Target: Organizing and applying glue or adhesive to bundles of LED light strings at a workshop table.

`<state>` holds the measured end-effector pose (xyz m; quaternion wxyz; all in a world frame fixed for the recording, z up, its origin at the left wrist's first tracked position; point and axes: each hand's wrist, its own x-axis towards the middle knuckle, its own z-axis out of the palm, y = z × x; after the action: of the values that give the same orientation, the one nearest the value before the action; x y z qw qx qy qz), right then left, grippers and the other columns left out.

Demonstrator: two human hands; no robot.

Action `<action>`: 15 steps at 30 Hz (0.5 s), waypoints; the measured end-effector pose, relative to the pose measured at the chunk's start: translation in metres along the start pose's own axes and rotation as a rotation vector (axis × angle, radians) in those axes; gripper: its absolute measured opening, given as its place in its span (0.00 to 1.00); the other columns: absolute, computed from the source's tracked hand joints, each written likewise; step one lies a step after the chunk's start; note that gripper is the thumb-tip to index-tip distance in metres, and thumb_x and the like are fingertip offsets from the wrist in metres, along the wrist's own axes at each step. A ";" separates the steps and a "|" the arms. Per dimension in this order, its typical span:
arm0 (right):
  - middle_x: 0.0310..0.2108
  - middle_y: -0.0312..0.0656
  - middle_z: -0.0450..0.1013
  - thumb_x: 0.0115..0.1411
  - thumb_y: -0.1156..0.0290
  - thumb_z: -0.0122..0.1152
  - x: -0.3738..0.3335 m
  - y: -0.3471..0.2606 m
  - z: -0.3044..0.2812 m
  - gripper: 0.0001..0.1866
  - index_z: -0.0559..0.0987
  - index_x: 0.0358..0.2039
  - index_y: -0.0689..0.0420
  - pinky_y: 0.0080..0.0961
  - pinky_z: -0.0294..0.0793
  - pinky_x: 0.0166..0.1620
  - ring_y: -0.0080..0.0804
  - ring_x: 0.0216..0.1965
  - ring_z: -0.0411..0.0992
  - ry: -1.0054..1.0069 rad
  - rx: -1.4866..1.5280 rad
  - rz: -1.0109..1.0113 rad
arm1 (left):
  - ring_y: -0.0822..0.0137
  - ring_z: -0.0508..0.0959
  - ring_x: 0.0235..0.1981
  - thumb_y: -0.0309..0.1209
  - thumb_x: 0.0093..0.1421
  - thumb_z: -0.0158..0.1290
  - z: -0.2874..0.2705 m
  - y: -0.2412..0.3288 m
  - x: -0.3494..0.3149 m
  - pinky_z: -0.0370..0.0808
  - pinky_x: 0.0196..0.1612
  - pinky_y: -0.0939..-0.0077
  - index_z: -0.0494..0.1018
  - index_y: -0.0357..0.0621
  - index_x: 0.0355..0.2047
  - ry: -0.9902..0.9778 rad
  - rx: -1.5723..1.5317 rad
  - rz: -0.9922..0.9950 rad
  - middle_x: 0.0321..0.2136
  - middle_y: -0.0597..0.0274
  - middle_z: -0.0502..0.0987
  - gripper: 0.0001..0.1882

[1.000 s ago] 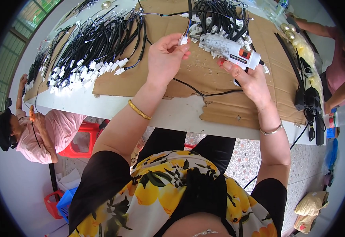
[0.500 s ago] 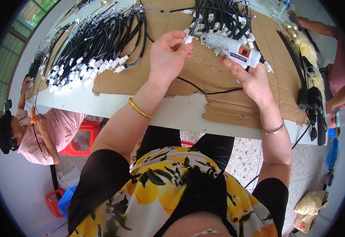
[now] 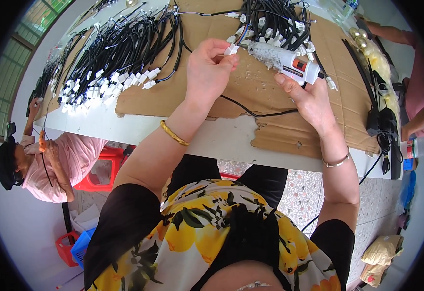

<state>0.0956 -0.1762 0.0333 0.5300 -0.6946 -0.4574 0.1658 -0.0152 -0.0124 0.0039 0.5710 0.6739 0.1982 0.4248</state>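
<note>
Between the thumb and fingers of my left hand (image 3: 206, 72) is a small white plug connector (image 3: 231, 49), with thin wires running up from it. My right hand (image 3: 310, 101) is wrapped around a white hot glue gun (image 3: 293, 66), whose front part is coated in clear glue residue. The gun points left, and its nozzle tip sits close to the connector; whether they touch I cannot tell. A dark cord (image 3: 270, 115) lies across the cardboard below the gun. Just beyond both hands is a bundle of black cables (image 3: 282, 22) with white connectors.
A big bundle of black cables (image 3: 134, 46) with white connectors lies at left. Torn cardboard (image 3: 289, 136) covers much of the white table (image 3: 221, 136). At right are black power adapters (image 3: 382, 119). Co-workers in pink sit at left (image 3: 68, 160) and right (image 3: 418, 97); a red stool (image 3: 102, 169) stands at left.
Both hands keep their holds on the connector and the glue gun. The gun and connector have shifted only slightly.
</note>
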 end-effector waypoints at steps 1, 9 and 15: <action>0.25 0.29 0.69 0.53 0.67 0.60 0.000 0.000 0.000 0.13 0.73 0.35 0.61 0.12 0.61 0.27 0.13 0.25 0.61 0.004 -0.005 -0.003 | 0.73 0.75 0.22 0.18 0.48 0.52 0.000 0.000 0.000 0.73 0.26 0.83 0.67 0.33 0.32 0.013 0.029 0.017 0.25 0.57 0.75 0.09; 0.25 0.29 0.68 0.53 0.67 0.60 0.000 0.001 0.000 0.12 0.74 0.34 0.61 0.12 0.62 0.28 0.13 0.26 0.61 -0.008 -0.008 0.004 | 0.75 0.75 0.25 0.15 0.50 0.51 -0.002 -0.001 0.000 0.75 0.29 0.83 0.66 0.33 0.31 0.015 0.151 0.020 0.26 0.58 0.75 0.08; 0.29 0.32 0.71 0.53 0.67 0.59 0.000 0.002 0.000 0.15 0.73 0.37 0.63 0.14 0.66 0.35 0.15 0.31 0.65 -0.043 -0.031 0.022 | 0.76 0.75 0.24 0.15 0.49 0.52 -0.004 -0.005 0.001 0.74 0.28 0.84 0.67 0.34 0.30 0.033 0.158 0.049 0.24 0.59 0.75 0.08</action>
<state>0.0963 -0.1756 0.0316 0.5073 -0.7040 -0.4633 0.1796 -0.0170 -0.0082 -0.0007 0.5021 0.7143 0.2240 0.4329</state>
